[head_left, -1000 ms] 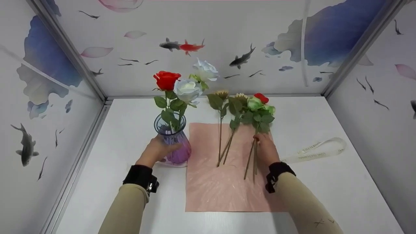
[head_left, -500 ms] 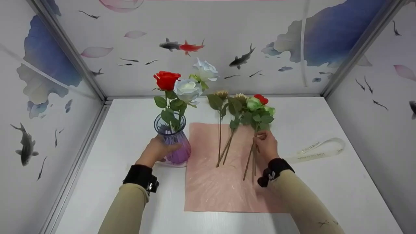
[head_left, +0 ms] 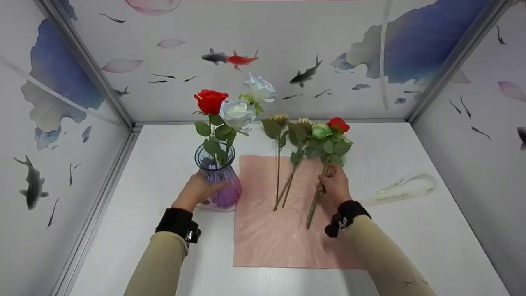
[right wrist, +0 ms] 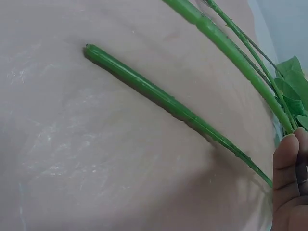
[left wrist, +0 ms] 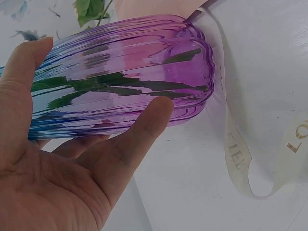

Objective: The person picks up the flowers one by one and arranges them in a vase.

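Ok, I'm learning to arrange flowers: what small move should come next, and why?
Perhaps bring the stem or stems in the right hand toward the vase: the left hand grips it, and there seems room inside beside the roses.

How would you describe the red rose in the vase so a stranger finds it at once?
On the white table, left of the pink sheet, stands a blue-and-purple vase. The red rose rises from it beside white roses. Its colour sets it apart from them; the other red bloom is beyond the right hand.
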